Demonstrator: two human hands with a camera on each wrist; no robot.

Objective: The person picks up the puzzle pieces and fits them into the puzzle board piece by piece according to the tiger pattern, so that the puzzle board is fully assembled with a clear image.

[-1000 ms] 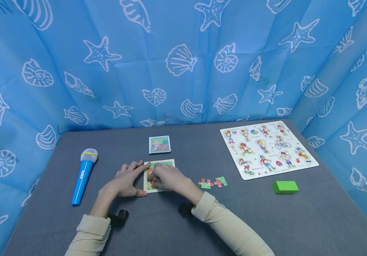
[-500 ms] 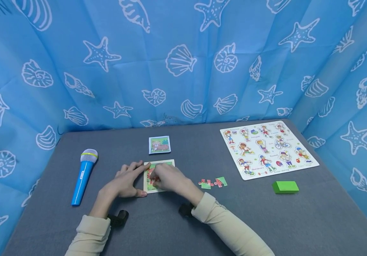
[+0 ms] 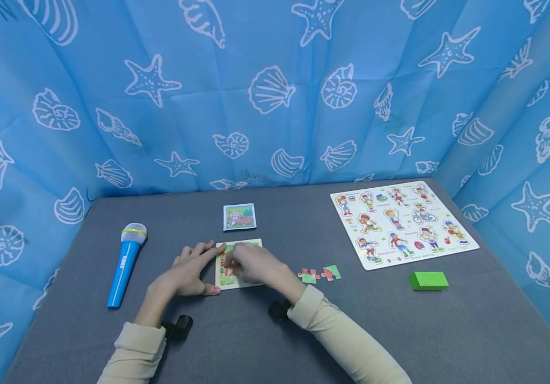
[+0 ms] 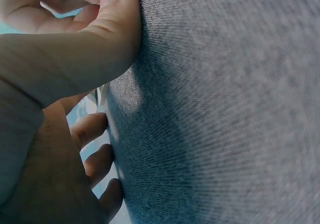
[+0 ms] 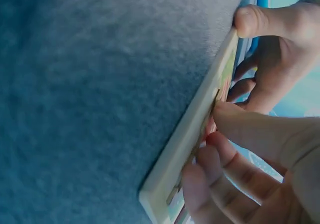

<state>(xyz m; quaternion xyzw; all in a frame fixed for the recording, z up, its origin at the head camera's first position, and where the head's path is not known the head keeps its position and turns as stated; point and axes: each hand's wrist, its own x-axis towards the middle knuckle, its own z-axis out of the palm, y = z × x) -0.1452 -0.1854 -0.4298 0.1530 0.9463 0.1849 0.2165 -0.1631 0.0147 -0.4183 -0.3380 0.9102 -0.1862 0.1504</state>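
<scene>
A small square puzzle board (image 3: 226, 286) with a pale rim and a red and green picture lies on the table. My left hand (image 3: 189, 272) steadies its left side, the index finger at the far corner and the thumb at the near one. Over the picture, my right hand (image 3: 254, 265) pinches a puzzle piece (image 5: 212, 125) low against the board; fingers hide most of the piece. To the right of that hand lie two loose puzzle pieces, one red and green (image 3: 309, 276), the other beside it (image 3: 331, 272).
A small picture tile (image 3: 239, 217) lies behind the board. The blue toy microphone (image 3: 127, 261) is at the left. A large white picture board (image 3: 401, 224) and a green block (image 3: 428, 281) are at the right. A blue curtain (image 3: 275, 122) hangs behind the table.
My right hand's fingers shift slightly over the puzzle board, showing a little more of the picture's near part. The left hand, the board and the loose pieces stay in place.
</scene>
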